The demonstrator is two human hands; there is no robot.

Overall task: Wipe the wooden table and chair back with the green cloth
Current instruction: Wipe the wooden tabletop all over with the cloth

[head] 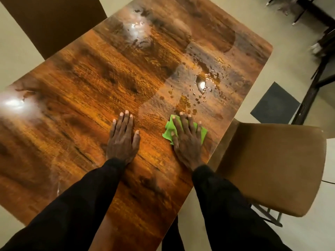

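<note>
**Cloth pressed flat on the table**

My left hand (123, 140) lies flat and loose on the wooden table (81, 78). My right hand (186, 142) presses the green cloth (167, 132) down, flat and not gripping, near water drops (197, 98). The chair (272, 165) stands just beside the table.

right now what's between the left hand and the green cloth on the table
Nothing but bare wooden table, seen in the head view; the left hand lies flat and the right hand presses the green cloth.
</note>
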